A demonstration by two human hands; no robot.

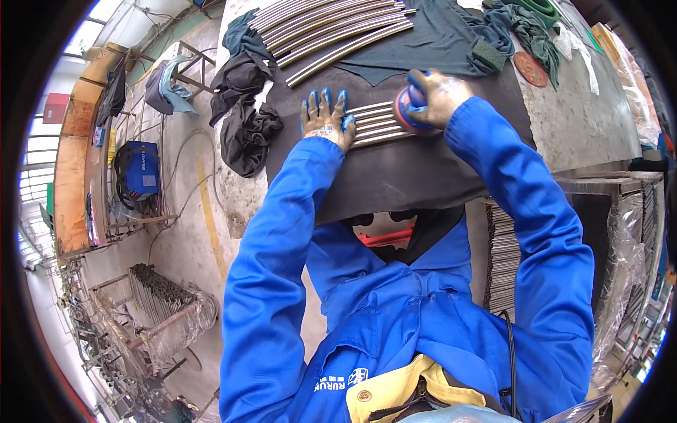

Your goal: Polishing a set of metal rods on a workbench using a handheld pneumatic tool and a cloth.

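Several shiny metal tubes (374,121) lie side by side on a dark cloth covering the bench in front of me. My left hand (326,125), in a stained work glove with blue fingertips, rests flat at their left ends with its fingers spread. At the tubes' right ends, my right hand (438,99), gloved the same way, is wrapped round a round red-and-blue pad (407,111). That pad presses on top of the tubes; its underside is hidden. Farther back, a bundle of longer metal tubes (331,35) lies on a dark green cloth (437,44).
Crumpled black cloth (247,116) lies at the bench's left. A reddish-brown disc (530,69) and a green scouring block (488,56) are at the right back. Racks of tubes stand below left (166,299) and right (499,247). A blue machine (139,169) sits at far left.
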